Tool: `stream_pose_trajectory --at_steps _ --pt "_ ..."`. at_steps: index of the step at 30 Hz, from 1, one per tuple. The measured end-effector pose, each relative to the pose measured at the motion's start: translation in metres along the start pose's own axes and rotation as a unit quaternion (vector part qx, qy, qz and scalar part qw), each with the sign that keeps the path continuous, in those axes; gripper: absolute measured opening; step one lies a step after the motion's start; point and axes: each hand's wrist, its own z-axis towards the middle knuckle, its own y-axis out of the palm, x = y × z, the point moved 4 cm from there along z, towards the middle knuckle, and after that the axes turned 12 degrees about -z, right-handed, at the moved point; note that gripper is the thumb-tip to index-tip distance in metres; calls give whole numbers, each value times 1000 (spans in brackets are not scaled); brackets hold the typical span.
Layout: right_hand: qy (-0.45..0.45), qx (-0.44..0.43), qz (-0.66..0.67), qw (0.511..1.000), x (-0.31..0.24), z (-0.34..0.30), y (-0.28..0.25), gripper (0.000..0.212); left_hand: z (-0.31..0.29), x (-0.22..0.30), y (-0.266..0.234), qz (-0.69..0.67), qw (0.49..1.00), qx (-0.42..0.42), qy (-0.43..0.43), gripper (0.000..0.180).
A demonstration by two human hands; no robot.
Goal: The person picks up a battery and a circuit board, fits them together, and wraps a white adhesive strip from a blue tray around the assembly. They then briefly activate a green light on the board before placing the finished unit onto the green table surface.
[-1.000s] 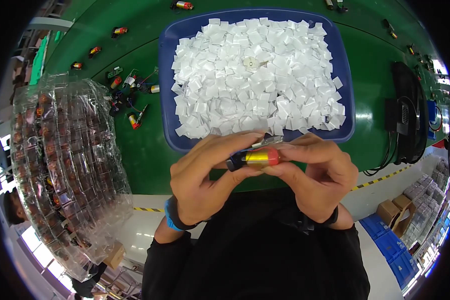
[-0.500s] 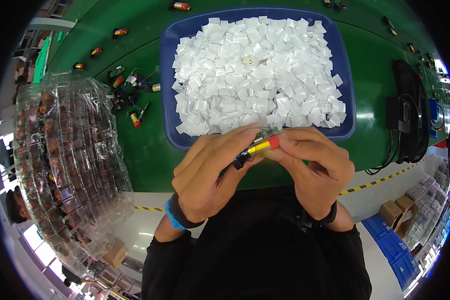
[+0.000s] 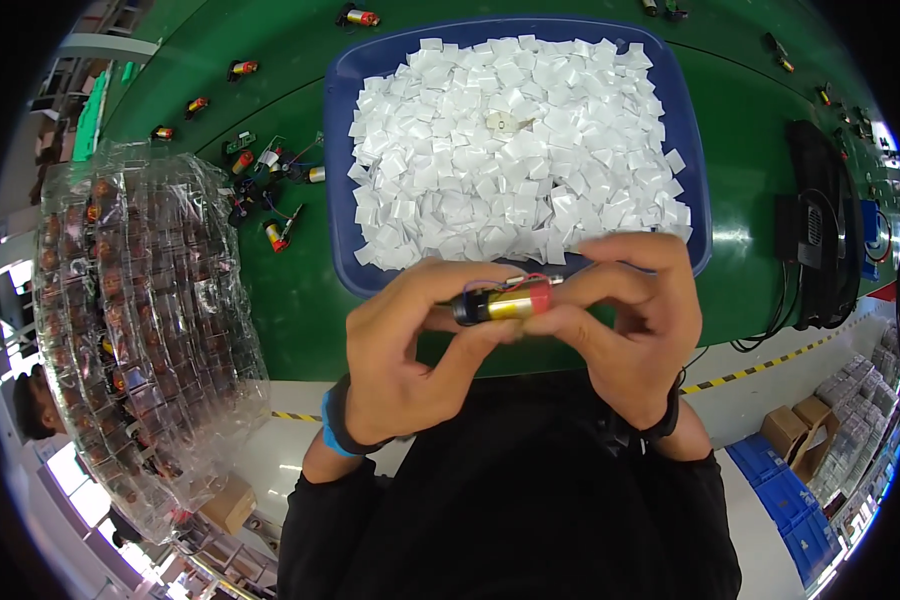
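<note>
A small cylindrical battery (image 3: pixel 510 303) with a gold middle, a red right end and a black cap on its left lies level between my hands. Thin red and blue wires arch over it to a narrow part along its far side, mostly hidden by fingers. My left hand (image 3: pixel 400 345) grips the black end and underside between thumb and fingers. At the red end, my right hand (image 3: pixel 635 325) pinches with thumb and a bent finger, its index finger lifted and slightly blurred. Just beyond both hands, a blue tub (image 3: pixel 698 200) holds a heap of small white square pieces (image 3: pixel 520 150).
Several wired batteries (image 3: pixel 276 236) lie loose on the green table (image 3: pixel 295 340) left of the tub. Clear plastic pocketed packaging (image 3: pixel 150 330) fills the left side. A black device with cables (image 3: pixel 820 230) stands at right. Blue crates (image 3: pixel 780 500) sit on the floor.
The battery has been turned level, its wires now showing above it and the circuit board no longer facing up. My right index finger has lifted away; my left fingers have shifted beneath.
</note>
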Motion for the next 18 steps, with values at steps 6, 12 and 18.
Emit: stream_pose_trajectory --at_steps 6,12,18 --pt "-336 -118 -319 878 -28 15 -9 37 9 -5 -8 -302 909 -54 -281 24" --pt "-364 -162 -387 832 -44 20 -4 38 9 -7 -11 -92 956 -128 -247 34" --pt "-388 -139 -506 758 -54 71 21 27 34 9 -45 211 977 7 16 40"
